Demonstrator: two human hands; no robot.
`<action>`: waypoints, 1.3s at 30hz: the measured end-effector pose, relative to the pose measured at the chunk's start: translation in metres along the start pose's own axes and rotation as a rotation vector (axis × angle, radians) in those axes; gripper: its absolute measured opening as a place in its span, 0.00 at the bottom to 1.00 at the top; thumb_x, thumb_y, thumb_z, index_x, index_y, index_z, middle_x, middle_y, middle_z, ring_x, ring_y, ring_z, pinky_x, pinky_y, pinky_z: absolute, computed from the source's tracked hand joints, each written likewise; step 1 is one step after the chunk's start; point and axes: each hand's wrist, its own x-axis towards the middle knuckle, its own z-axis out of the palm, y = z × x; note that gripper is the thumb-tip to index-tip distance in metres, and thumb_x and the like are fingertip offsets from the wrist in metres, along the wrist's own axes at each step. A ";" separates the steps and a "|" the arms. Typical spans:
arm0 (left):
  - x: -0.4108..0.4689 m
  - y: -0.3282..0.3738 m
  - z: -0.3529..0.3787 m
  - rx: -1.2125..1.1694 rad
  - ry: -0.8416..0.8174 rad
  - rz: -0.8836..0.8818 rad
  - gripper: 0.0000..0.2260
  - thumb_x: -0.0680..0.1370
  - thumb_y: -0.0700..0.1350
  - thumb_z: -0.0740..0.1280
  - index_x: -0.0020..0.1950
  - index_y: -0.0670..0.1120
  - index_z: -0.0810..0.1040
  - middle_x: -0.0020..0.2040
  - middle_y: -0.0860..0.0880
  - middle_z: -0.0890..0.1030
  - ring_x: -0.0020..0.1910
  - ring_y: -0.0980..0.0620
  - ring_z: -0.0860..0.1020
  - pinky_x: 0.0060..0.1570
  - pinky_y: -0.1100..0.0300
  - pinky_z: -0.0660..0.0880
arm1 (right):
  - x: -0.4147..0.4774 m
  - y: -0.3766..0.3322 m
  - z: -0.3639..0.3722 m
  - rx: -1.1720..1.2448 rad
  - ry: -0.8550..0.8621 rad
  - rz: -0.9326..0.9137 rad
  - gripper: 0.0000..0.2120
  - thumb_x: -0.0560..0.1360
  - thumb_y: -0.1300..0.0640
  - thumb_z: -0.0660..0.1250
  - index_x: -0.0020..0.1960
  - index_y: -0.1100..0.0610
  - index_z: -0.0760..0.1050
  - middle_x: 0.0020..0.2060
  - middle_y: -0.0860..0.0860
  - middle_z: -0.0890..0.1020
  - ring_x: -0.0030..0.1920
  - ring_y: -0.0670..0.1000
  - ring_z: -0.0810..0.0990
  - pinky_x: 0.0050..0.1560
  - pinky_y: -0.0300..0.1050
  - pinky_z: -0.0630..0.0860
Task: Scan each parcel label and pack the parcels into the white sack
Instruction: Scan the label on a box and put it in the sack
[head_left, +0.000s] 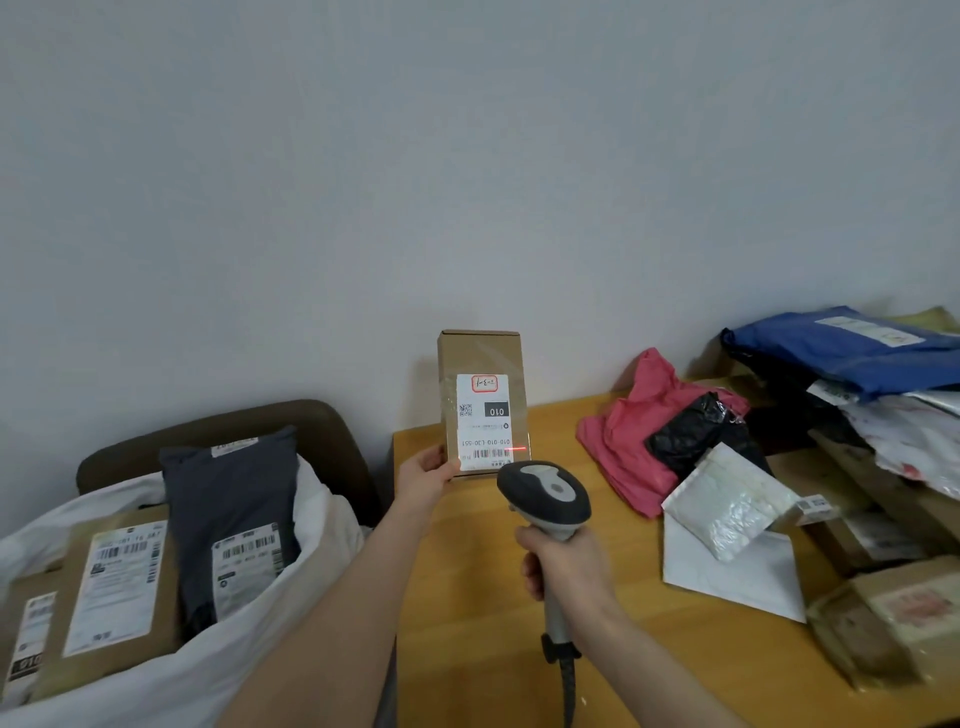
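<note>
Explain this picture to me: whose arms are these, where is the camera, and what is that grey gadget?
There is no machine here: a person wears a camera on the head, so you look down along their own arms. The left hand holds a small cardboard box upright, its label facing the camera. The right hand grips a grey barcode scanner; its red line falls on the label near the barcode. On the wooden table at the right more parcels wait, among them a pink bag and a blue bag. At the left, a white sack already holds a dark grey bag and a brown parcel.
</note>
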 end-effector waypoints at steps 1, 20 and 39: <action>-0.001 -0.001 -0.002 -0.001 0.003 0.004 0.22 0.76 0.38 0.70 0.69 0.42 0.71 0.61 0.46 0.79 0.60 0.46 0.77 0.63 0.49 0.73 | -0.002 0.000 0.001 0.004 0.001 0.003 0.07 0.73 0.63 0.68 0.37 0.62 0.75 0.25 0.54 0.77 0.24 0.50 0.73 0.27 0.42 0.71; -0.010 0.003 -0.030 -0.017 0.001 0.006 0.23 0.76 0.39 0.70 0.71 0.42 0.69 0.64 0.45 0.78 0.63 0.46 0.75 0.65 0.48 0.72 | -0.007 -0.008 0.019 0.078 0.037 -0.019 0.06 0.72 0.64 0.69 0.37 0.62 0.77 0.26 0.55 0.79 0.25 0.51 0.74 0.30 0.45 0.73; -0.101 0.012 -0.288 -0.117 0.490 0.185 0.21 0.75 0.36 0.69 0.67 0.48 0.73 0.55 0.44 0.81 0.51 0.49 0.81 0.52 0.51 0.79 | -0.034 -0.022 0.197 0.028 -0.364 -0.087 0.03 0.72 0.63 0.71 0.41 0.63 0.79 0.28 0.55 0.82 0.26 0.49 0.78 0.30 0.43 0.75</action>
